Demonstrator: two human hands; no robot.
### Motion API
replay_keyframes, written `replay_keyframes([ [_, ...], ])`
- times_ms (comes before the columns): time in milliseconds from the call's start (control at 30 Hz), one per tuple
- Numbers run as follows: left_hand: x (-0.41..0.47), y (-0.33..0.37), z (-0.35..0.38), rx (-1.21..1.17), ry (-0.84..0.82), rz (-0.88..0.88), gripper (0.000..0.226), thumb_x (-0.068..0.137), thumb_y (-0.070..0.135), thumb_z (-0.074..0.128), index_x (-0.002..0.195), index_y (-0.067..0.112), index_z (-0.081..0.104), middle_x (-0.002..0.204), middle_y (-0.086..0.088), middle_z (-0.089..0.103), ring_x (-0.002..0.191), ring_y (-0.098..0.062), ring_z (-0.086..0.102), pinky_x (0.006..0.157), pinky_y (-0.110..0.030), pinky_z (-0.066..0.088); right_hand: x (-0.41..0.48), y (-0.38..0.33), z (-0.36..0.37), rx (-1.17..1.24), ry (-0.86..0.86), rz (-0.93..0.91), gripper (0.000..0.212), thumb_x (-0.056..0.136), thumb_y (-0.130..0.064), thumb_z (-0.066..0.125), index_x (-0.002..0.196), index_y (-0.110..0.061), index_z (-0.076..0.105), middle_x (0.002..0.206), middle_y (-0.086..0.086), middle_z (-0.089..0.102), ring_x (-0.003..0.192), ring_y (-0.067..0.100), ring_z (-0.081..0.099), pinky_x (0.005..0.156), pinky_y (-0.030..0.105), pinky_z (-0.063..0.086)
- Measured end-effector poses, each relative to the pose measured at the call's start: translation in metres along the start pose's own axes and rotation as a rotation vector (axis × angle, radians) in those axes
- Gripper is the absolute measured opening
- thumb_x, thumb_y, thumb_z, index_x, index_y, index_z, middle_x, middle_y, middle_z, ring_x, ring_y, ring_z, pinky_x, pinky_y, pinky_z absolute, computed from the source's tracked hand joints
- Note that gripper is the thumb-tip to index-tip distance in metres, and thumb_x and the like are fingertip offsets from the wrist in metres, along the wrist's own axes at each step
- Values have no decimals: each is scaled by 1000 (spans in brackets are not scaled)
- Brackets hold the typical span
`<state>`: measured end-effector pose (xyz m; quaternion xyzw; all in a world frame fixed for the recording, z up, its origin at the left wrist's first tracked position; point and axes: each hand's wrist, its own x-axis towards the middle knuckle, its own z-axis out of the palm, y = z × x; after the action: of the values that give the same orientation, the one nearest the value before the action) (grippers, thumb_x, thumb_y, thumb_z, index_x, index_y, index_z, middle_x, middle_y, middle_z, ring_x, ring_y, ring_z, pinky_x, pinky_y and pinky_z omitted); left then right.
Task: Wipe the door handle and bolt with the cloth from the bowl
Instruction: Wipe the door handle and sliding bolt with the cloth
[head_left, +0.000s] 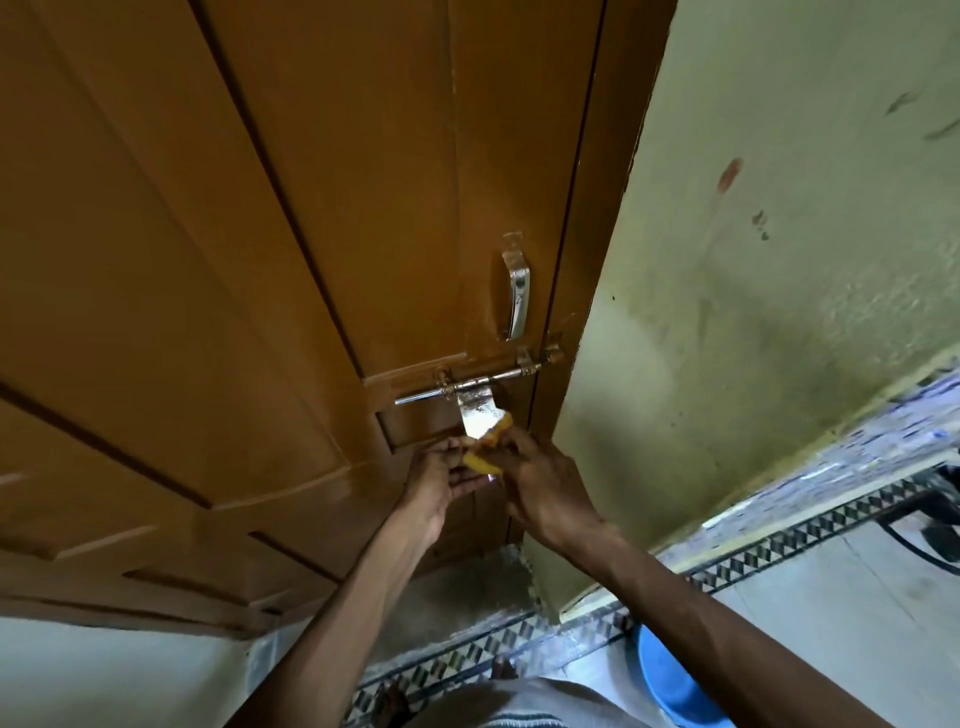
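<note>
Yellow cloth (485, 451), bunched into a small crumpled wad, sits between both hands just under the bolt's hanging metal flap (478, 413). The right hand (540, 488) reaches in from the lower right, its fingers pinched on the cloth; the left hand (434, 486) comes up beside it, fingertips curled against the cloth's lower end. The bolt (467, 385) runs across the brown door (208, 260), rising slightly toward the frame. Above it the shiny handle (518, 296) stands upright. A blue bowl (670, 686) rests on the floor.
</note>
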<state>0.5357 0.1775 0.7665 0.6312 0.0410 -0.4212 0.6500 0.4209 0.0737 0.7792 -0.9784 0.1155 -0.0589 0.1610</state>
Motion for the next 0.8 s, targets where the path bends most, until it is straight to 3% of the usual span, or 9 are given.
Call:
replay_keyframes([
  [67, 3, 0, -3, -1, -3, -18, 35, 107, 8, 37, 87, 10, 66, 68, -1, 72, 58, -11, 70, 54, -25, 59, -11, 13, 0, 156, -14, 52, 55, 78, -12, 59, 126, -38, 60, 130, -8, 56, 109, 19, 60, 87, 32, 55],
  [133, 0, 4, -5, -13, -34, -3, 27, 106, 12, 45, 89, 8, 67, 66, 0, 73, 59, -12, 72, 57, -25, 61, -15, 20, -5, 519, 85, 289, 41, 84, -10, 58, 111, -39, 68, 108, -13, 66, 93, 13, 66, 79, 27, 56],
  [233, -9, 7, -5, 85, -103, 85, 12, 99, 7, 58, 94, 11, 68, 72, 3, 76, 67, -10, 73, 63, -23, 62, 2, 39, -13, 1091, 354, 704, 20, 90, -25, 57, 105, -23, 71, 104, 5, 73, 95, 28, 70, 86, 40, 57],
  [367, -15, 5, -1, 145, -48, 119, 5, 93, 2, 67, 92, 7, 68, 82, -7, 73, 64, -9, 72, 58, -21, 60, 37, 62, 2, 1843, -1, 955, 60, 85, -36, 62, 138, -8, 50, 136, 22, 57, 125, 39, 54, 110, 56, 36],
  [433, -18, 7, 6, 187, 6, 112, 11, 91, -1, 68, 83, 4, 63, 73, -11, 68, 49, -5, 67, 48, -17, 56, 48, 54, 7, 1907, -108, 972, 64, 85, -44, 59, 137, -7, 52, 138, 24, 54, 129, 40, 50, 111, 54, 34],
  [533, -18, 16, 3, 313, 167, 255, 28, 86, -2, 74, 69, 8, 55, 51, 8, 60, 40, 0, 58, 45, -21, 49, 59, 40, 2, 1992, -86, 902, 53, 97, -49, 42, 117, -6, 66, 112, 22, 71, 99, 35, 70, 92, 46, 50],
  [600, -18, 26, -11, 687, 364, 545, 19, 80, 8, 82, 90, 9, 67, 79, 13, 65, 73, -6, 64, 68, -25, 50, 65, 42, 4, 1979, -50, 868, 52, 99, -47, 42, 111, -4, 68, 106, 21, 74, 93, 34, 73, 92, 47, 51],
  [667, -11, 34, -28, 1013, 444, 819, 42, 80, 15, 81, 118, 13, 64, 119, 2, 56, 105, -14, 58, 90, -30, 51, 66, 42, 2, 1980, -41, 849, 54, 96, -48, 46, 119, -3, 65, 118, 22, 69, 110, 37, 67, 104, 53, 44],
  [800, 2, 43, -37, 1257, 417, 947, 28, 87, 6, 73, 114, 12, 72, 120, -6, 65, 115, -27, 58, 85, -41, 57, 66, 41, 8, 1986, -56, 827, 55, 91, -48, 55, 122, -4, 64, 124, 22, 66, 120, 39, 59, 110, 57, 37],
])
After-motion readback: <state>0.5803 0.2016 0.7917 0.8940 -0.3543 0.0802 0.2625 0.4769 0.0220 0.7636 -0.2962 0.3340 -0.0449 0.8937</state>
